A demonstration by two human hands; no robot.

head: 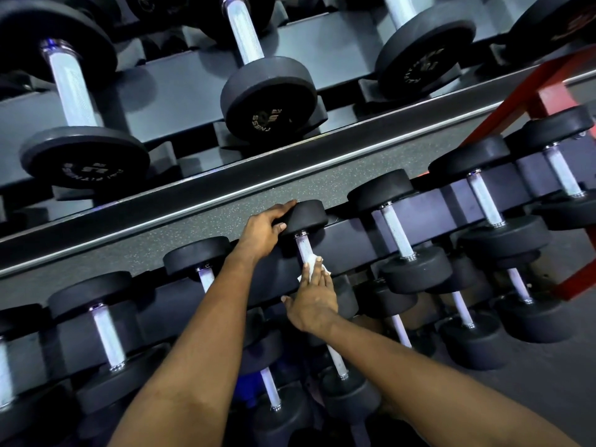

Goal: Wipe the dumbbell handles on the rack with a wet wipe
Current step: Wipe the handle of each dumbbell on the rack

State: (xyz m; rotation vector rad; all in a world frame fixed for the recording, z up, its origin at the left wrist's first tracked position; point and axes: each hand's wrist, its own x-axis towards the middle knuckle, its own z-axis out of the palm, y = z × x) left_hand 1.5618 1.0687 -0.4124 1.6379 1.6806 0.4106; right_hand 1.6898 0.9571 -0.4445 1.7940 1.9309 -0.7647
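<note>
A black dumbbell (306, 216) with a pale knurled handle (302, 246) lies on the dark rack (419, 217) in the middle of the head view. My left hand (263, 232) grips the far head of this dumbbell. My right hand (311, 301) presses a white wet wipe (312, 264) around the lower part of the handle, fingers wrapped over it. The near head of the dumbbell is hidden behind my right hand.
Several more dumbbells sit left (106, 333) and right (398, 235) on the same tier, with others on a lower tier (337, 366). A second rack with bigger dumbbells (267, 98) stands beyond a strip of speckled floor (225, 217). A red frame (529, 91) rises at right.
</note>
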